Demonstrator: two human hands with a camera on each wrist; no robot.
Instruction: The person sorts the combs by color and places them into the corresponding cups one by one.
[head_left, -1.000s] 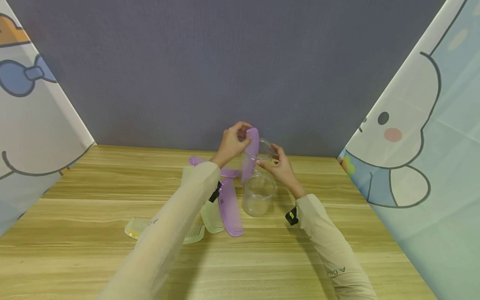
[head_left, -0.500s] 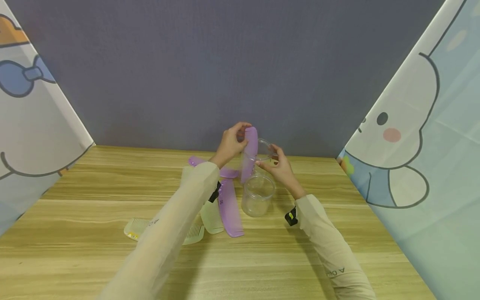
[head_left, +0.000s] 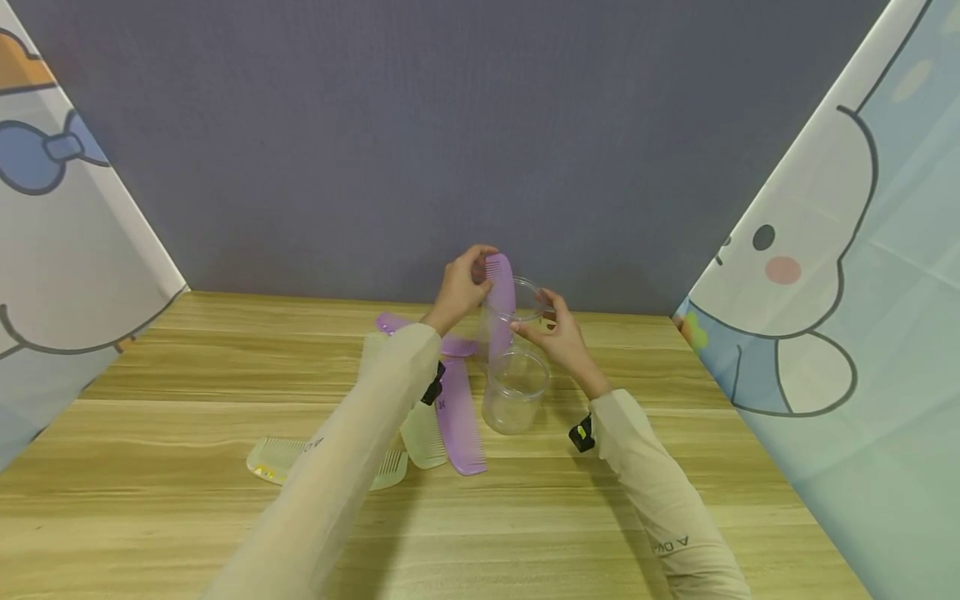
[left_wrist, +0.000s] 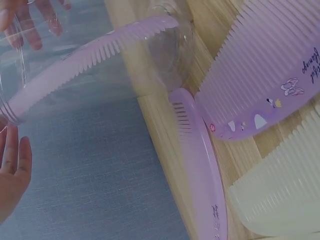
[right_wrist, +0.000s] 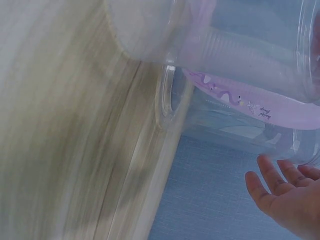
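My left hand [head_left: 460,285] pinches the upper end of a purple comb [head_left: 501,287] that stands inside the back transparent plastic jar [head_left: 528,318]. Its lower end reaches down to the jar's bottom in the left wrist view, where the comb [left_wrist: 82,62] slants through the jar. On the jar's other side, my right hand [head_left: 561,337] holds the rim between thumb and fingers. In the right wrist view, the right hand's fingers [right_wrist: 280,187] lie along the jar's mouth. A second transparent jar [head_left: 514,400] stands upright just in front of the first.
Left of the jars lie a purple comb [head_left: 461,421] with teeth facing right and another purple comb [head_left: 457,347] behind it. Pale green combs lie there too, one [head_left: 424,437] beside the purple one and one [head_left: 270,458] partly under the left sleeve. A grey panel [head_left: 480,150] rises behind the table.
The comb in the left hand has tipped: its top shifted slightly left and its lower end slightly right within the jar. The right hand and both jars stay nearly in place.
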